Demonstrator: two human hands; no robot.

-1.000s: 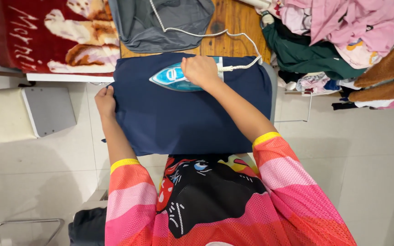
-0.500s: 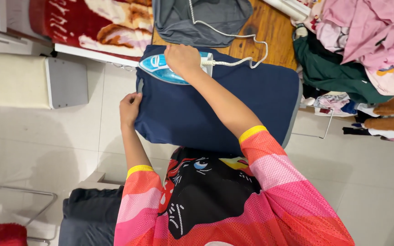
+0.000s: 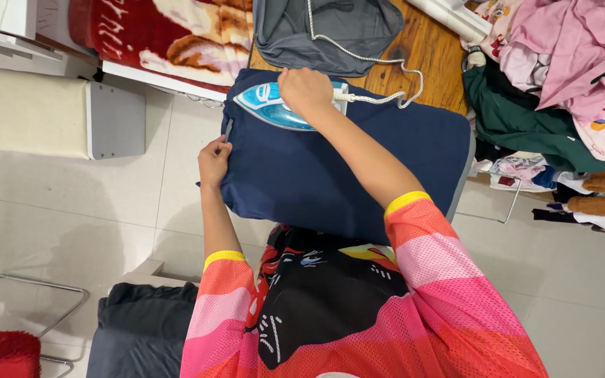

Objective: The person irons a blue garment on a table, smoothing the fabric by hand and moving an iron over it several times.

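No packages, labels, signs or screens in view; nothing of that kind lies near the fingers of either hand.

**Covered, cropped and unclear**

The right hand hides the handle and middle of the blue iron. The navy garment conceals nearly all of the ironing board; only a grey edge shows at 3 o'clock. The clothes pile is cropped at 2 o'clock, and the red blanket at 12 o'clock.
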